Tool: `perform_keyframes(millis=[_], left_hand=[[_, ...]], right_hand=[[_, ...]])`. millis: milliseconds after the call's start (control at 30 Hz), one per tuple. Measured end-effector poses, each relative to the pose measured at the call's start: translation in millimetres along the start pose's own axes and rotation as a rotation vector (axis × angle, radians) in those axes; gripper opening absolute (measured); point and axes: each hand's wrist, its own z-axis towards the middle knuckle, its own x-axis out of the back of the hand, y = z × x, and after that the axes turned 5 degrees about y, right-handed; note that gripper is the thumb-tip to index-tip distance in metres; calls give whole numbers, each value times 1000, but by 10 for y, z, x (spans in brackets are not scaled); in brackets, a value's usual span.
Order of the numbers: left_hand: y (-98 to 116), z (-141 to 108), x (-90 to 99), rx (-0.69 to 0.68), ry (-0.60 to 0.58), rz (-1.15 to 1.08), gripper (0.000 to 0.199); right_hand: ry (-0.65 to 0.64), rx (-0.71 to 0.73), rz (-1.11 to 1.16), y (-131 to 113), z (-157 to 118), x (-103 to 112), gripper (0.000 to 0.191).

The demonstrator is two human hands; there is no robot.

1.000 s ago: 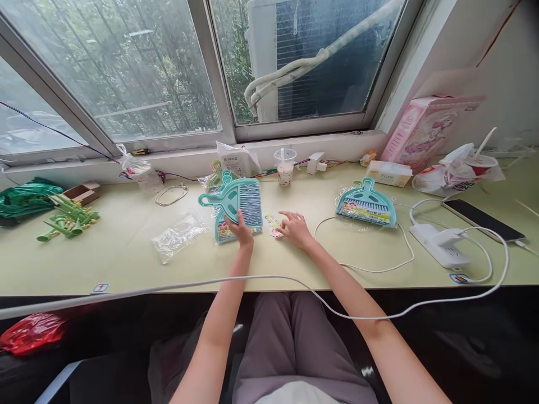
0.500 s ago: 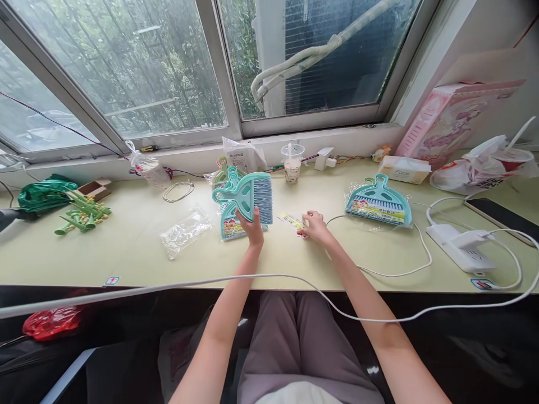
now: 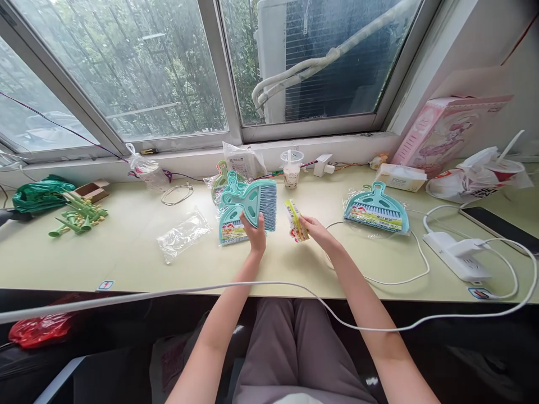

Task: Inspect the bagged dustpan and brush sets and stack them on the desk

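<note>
My left hand (image 3: 256, 233) is closed around a small teal hand broom (image 3: 249, 203), its grey-blue bristles turned to the right. Behind and below it lie other teal brush-and-dustpan sets (image 3: 231, 229), partly hidden by the broom. Between the thumb and fingers of my right hand (image 3: 316, 230) is a printed yellow-green label card (image 3: 296, 220), raised off the table. To the right lies a wrapped dustpan and brush set (image 3: 376, 209) with a similar label across it. A crumpled clear plastic bag (image 3: 183, 234) rests left of my left hand.
A drink cup (image 3: 292, 168) stands by the window sill. At right are a tissue box (image 3: 402, 177), a power strip (image 3: 457, 257) and a phone (image 3: 497, 226). A white cable (image 3: 269, 284) hangs across the front edge. Green plastic pieces (image 3: 80, 215) lie at left.
My right hand has picked up the label card from the table and now holds it upright. The hand broom in my left hand has tilted and shifted slightly right.
</note>
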Motion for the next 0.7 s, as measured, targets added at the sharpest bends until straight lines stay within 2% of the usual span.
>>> perform_keyframes(millis=[67,167,367,533,700], left_hand=[[-6,-46,-13,12,-35,2,61],[-23,-136,-43,36,-110,-24,68],[-31,-264,-110,75,-226,-52,74],[-1,-282,-124,95,-274,-107,74],[-7,-326,-151,107,-330,-165,82]], right_hand=[[39,52,159,-52,-35,-67,52],[74,87,256,-84,-66,-92,51],[76,113,89,-57,-48,-90,45],[180,157,41,-42,-24,-166,44],[212,181,1,18,18,-197,48]])
